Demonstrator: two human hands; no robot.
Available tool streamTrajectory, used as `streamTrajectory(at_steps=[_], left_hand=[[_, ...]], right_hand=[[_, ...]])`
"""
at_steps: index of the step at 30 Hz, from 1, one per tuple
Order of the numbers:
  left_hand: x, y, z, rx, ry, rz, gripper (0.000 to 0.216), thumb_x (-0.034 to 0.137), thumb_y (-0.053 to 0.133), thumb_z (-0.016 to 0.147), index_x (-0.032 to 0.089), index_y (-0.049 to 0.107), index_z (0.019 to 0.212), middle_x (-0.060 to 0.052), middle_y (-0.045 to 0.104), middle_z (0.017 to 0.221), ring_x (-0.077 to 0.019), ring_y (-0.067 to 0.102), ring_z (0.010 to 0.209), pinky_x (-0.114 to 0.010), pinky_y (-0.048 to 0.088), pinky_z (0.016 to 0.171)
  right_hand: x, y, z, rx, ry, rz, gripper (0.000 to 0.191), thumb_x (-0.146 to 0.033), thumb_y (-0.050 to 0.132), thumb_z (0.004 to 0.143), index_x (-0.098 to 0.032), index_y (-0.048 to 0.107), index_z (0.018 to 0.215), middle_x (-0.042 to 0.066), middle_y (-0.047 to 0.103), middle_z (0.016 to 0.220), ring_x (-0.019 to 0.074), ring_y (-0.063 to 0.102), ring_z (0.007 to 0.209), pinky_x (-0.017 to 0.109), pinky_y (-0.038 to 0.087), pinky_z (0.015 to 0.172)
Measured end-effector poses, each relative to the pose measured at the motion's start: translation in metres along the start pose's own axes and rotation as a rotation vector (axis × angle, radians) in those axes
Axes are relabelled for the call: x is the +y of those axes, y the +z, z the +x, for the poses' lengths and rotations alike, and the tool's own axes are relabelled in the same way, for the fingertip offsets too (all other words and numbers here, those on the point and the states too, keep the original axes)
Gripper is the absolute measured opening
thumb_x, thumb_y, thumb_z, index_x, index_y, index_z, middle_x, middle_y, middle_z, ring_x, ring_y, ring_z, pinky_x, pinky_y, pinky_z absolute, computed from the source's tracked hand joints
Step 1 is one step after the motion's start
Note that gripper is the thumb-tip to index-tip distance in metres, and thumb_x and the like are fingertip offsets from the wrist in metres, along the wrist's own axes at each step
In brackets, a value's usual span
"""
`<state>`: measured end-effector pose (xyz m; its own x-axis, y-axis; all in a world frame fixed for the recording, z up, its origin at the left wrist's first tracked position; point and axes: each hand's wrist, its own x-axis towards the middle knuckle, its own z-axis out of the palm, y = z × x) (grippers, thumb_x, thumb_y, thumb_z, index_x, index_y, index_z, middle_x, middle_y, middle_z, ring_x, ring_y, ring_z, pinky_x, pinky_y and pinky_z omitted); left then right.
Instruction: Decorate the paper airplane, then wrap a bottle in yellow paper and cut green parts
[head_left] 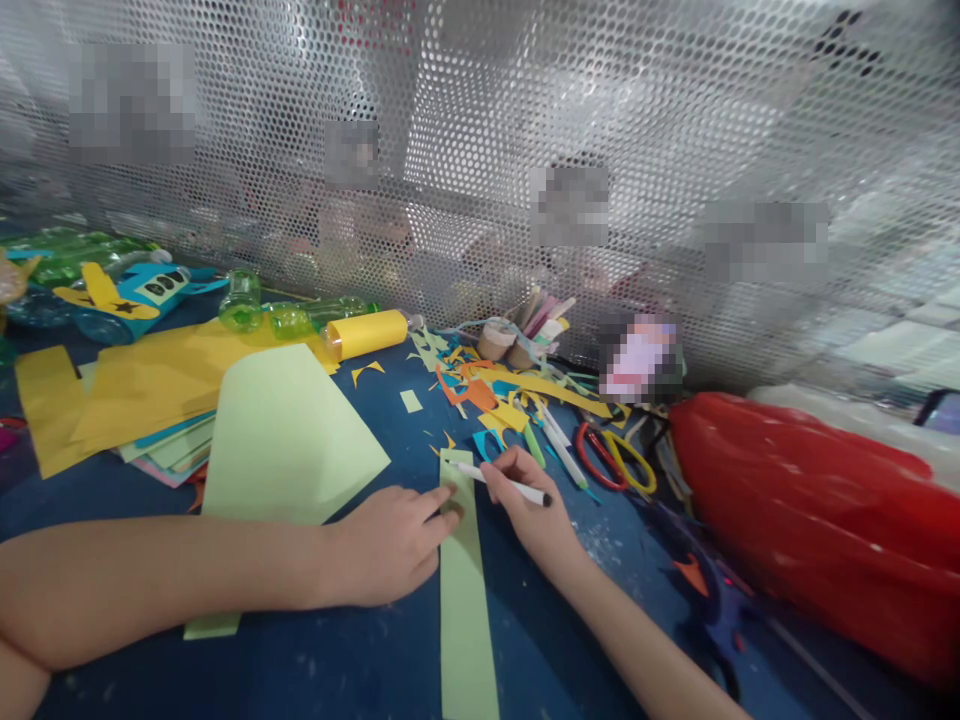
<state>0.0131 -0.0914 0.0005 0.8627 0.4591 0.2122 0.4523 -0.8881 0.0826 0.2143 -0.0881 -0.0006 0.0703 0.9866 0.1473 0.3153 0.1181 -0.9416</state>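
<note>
We pinch white marker [531, 493] in right hand [541, 528], tip at far end of pale green strip [465, 610] on blue table [360, 660], left hand [390, 545] loosely spread, fingers resting on strip, gripping nothing

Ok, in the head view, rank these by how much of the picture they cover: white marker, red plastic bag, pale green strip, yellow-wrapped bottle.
1. Red plastic bag
2. Pale green strip
3. Yellow-wrapped bottle
4. White marker, partly covered by fingers
</note>
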Motion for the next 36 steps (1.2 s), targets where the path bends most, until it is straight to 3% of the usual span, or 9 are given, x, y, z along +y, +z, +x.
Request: streamTrajectory(at_steps=[7,17,22,25,30,36], left_hand=[[0.0014,-0.0033,0.0013,-0.028,0.018,0.077,0.037,0.02,0.038,0.089,0.008,0.049,0.122,-0.021,0.046,0.136,-0.0256,0.064,0.087,-0.038,0.05,0.069],[0.0009,-0.0036,0.0047,-0.045,0.015,0.052,0.039,0.022,0.038,0.089,0.009,0.046,0.125,-0.018,0.049,0.135,-0.0239,0.065,0.083,-0.037,0.048,0.066],[-0.0003,-0.0006,0.0014,0.001,0.027,0.011,0.037,0.021,0.037,0.089,0.01,0.049,0.122,-0.017,0.052,0.131,-0.024,0.064,0.085,-0.037,0.047,0.067],[-0.0007,-0.0007,-0.0019,0.032,0.102,-0.015,0.034,0.022,0.038,0.088,0.012,0.051,0.118,-0.015,0.058,0.123,-0.0216,0.064,0.076,-0.035,0.047,0.063],[-0.0001,-0.0061,-0.0039,0.004,0.252,-0.022,0.025,0.025,0.04,0.089,0.015,0.057,0.103,-0.01,0.063,0.108,-0.0174,0.06,0.062,-0.034,0.044,0.055],[0.0,-0.0051,-0.002,0.018,0.175,-0.034,0.034,0.022,0.04,0.087,0.013,0.051,0.118,-0.01,0.061,0.113,-0.018,0.06,0.065,-0.034,0.045,0.056]], right_hand=[[0.0001,0.0004,-0.0013,-0.004,-0.002,-0.008,0.032,-0.043,0.059,0.08,-0.023,0.042,0.061,-0.006,0.043,0.052,0.0121,0.037,0.05,0.026,0.029,0.051],[0.0003,-0.0004,-0.0023,-0.002,-0.008,-0.013,0.033,-0.043,0.058,0.081,-0.023,0.041,0.062,-0.006,0.041,0.052,0.0116,0.035,0.05,0.026,0.029,0.05],[-0.0027,-0.0021,-0.002,0.157,0.01,0.076,0.029,-0.047,0.053,0.085,-0.024,0.045,0.071,-0.005,0.043,0.054,0.0136,0.041,0.052,0.026,0.033,0.052],[-0.0063,-0.0019,-0.0015,0.219,0.025,0.147,0.029,-0.051,0.049,0.087,-0.024,0.046,0.078,-0.003,0.05,0.059,0.0147,0.045,0.053,0.028,0.036,0.052],[-0.0083,-0.0011,-0.0021,0.176,0.03,0.201,0.026,-0.05,0.048,0.088,-0.025,0.046,0.08,-0.003,0.052,0.063,0.0134,0.044,0.05,0.028,0.037,0.049],[-0.0051,-0.0011,-0.0024,0.157,0.001,0.193,0.022,-0.044,0.057,0.083,-0.024,0.047,0.08,-0.005,0.047,0.064,0.0115,0.043,0.051,0.024,0.036,0.047]])
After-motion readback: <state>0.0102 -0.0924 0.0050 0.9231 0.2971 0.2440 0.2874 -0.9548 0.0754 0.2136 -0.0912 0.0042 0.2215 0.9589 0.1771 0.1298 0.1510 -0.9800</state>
